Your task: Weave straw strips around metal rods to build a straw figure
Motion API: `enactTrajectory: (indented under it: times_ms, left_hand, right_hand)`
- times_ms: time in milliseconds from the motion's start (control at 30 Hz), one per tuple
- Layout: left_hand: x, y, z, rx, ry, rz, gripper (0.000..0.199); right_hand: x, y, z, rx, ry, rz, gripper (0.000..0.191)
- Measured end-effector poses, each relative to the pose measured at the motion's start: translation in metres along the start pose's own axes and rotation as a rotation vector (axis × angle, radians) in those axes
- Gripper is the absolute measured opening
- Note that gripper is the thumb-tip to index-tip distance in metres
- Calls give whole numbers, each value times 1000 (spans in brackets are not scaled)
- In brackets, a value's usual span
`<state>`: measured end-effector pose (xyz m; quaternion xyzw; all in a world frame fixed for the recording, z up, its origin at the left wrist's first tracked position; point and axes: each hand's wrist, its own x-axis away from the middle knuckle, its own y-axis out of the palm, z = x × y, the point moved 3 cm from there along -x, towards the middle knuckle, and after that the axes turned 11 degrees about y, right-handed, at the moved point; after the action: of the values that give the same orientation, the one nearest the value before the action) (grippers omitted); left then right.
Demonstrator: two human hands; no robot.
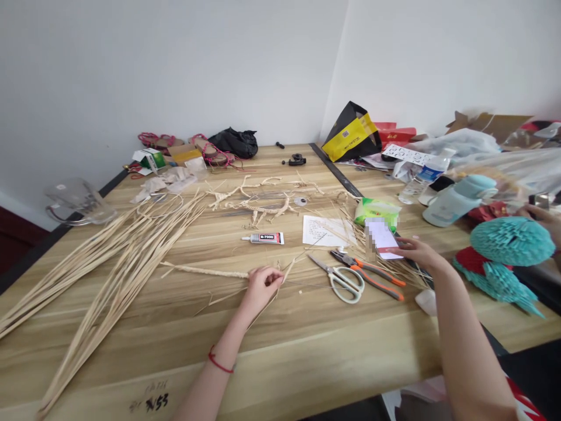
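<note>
My left hand (264, 285) is closed in a pinch on a braided straw strip (205, 270). The braid's plaited length runs left along the table, and loose straw ends and a thin wire stick out to the right of my fingers. My right hand (418, 252) reaches over to a phone (382, 238) with a lit screen, its fingers stretched out and touching the lower right edge. Behind the phone is a green tissue pack (380, 209). White-handled scissors (346, 282) and orange-handled pliers (372, 275) lie between my hands.
Long straw bundles (118, 280) cover the left side. A glue tube (265, 238), a handwritten paper (328, 231) and a woven straw figure (267, 207) lie ahead. At right are a light-blue bottle (458, 202), a turquoise paper model (511, 242) and another person's hand (546, 219).
</note>
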<state>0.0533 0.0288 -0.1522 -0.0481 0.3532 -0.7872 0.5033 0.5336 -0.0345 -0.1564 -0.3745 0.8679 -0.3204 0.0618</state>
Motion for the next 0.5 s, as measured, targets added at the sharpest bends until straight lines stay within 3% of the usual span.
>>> enactTrajectory:
  times_ms: [133, 233, 367, 500]
  left_hand:
    - [0, 0, 0, 5, 2, -7, 8]
    - [0, 1, 0, 8, -2, -6, 8]
    - [0, 1, -1, 7, -5, -3, 8]
    - [0, 0, 0, 8, -3, 0, 7]
  right_hand:
    - [17, 2, 10, 14, 14, 242, 40]
    - [33, 15, 10, 43, -52, 395, 42]
    - [39, 38, -5, 100, -179, 395, 42]
    - [36, 42, -21, 167, -285, 382, 43]
